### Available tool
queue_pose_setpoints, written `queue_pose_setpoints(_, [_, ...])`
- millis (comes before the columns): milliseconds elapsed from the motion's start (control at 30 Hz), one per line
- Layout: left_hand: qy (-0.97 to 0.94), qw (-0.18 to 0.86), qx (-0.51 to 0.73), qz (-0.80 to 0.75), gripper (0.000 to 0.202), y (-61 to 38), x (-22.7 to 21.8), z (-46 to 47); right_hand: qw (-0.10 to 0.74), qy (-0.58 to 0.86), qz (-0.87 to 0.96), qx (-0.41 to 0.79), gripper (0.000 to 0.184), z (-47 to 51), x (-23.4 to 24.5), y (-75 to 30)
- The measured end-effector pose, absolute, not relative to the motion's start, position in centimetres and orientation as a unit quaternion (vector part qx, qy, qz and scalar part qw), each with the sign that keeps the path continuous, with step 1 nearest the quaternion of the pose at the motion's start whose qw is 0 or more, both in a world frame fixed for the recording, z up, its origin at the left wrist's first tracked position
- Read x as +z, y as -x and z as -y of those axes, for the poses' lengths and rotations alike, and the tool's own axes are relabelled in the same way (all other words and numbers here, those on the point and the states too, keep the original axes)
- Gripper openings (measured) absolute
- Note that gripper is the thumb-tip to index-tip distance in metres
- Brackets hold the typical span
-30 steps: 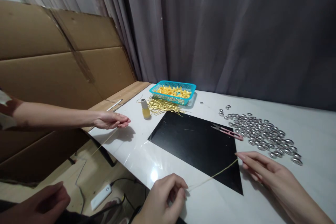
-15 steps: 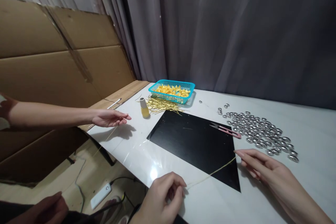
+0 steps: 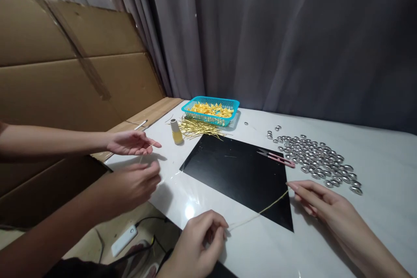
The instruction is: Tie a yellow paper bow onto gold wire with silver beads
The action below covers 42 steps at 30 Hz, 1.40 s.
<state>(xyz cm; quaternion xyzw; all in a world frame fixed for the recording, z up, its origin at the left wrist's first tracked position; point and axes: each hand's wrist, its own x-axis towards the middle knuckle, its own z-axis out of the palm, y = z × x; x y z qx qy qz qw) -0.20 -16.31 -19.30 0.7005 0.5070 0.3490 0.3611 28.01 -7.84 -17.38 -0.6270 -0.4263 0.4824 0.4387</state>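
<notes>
A thin pale-yellow cord (image 3: 260, 213) runs slightly slack between my two hands, over the near right corner of a black mat (image 3: 228, 169). One end is pinched in my left hand (image 3: 200, 241), low at the table's near edge. Between thumb and forefinger, my right hand (image 3: 329, 213) grips the other end just beside the mat's right edge. Pink-handled thread snips (image 3: 276, 157) lie across the mat's far right corner. Beyond my right hand spreads a pile of shiny silver oval pieces (image 3: 312, 156).
A co-worker's two hands (image 3: 133, 182) are at the left, near a small yellow bottle with a grey cap (image 3: 176, 132). Gold strips (image 3: 202, 127) lie before a blue basket (image 3: 236, 106) of yellow pieces. Cardboard (image 3: 65, 95) stands left; a white power bank (image 3: 124, 241) is below.
The co-worker's lower hand has risen from below the table edge to beside their other hand. My hands keep hold of the cord almost unmoved; the view has shifted slightly.
</notes>
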Motion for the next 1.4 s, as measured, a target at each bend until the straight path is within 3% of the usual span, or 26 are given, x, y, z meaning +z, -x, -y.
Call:
queue_pose_setpoints(800, [-0.655,0.342,0.382,-0.556,0.013,0.3,-21.1,16.3,0.512,0.568,0.362,0.533,0.045,7.7,-16.7,-28.2])
queue_pose_setpoints(1400, [-0.665,0.388,0.378,-0.514,0.013,0.3,-19.9,16.4,0.478,0.585,0.331,0.566,0.046,7.7,-17.0,-28.4])
